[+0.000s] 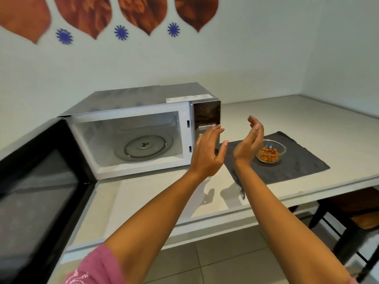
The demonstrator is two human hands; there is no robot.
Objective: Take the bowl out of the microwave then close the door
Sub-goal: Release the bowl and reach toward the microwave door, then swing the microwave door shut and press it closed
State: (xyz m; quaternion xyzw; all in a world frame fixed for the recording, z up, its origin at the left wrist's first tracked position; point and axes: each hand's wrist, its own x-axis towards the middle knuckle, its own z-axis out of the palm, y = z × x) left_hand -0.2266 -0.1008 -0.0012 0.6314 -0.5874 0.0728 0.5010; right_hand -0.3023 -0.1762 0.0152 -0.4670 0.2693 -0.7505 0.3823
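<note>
A white microwave (131,107) stands on the counter with its black door (41,171) swung wide open to the left. Only the glass turntable (143,147) lies in its cavity. A small glass bowl (271,151) of orange food rests on a grey cloth (297,162) to the right of the microwave. My left hand (207,152) is raised in front of the microwave's control panel, fingers apart, holding nothing. My right hand (249,142) hovers just left of the bowl, palm facing left, fingers apart and not touching it.
The pale counter (307,124) runs back to a corner of white walls. Its front edge is near me, with tiled floor below. A dark chair or stool (352,218) stands under the counter at the right.
</note>
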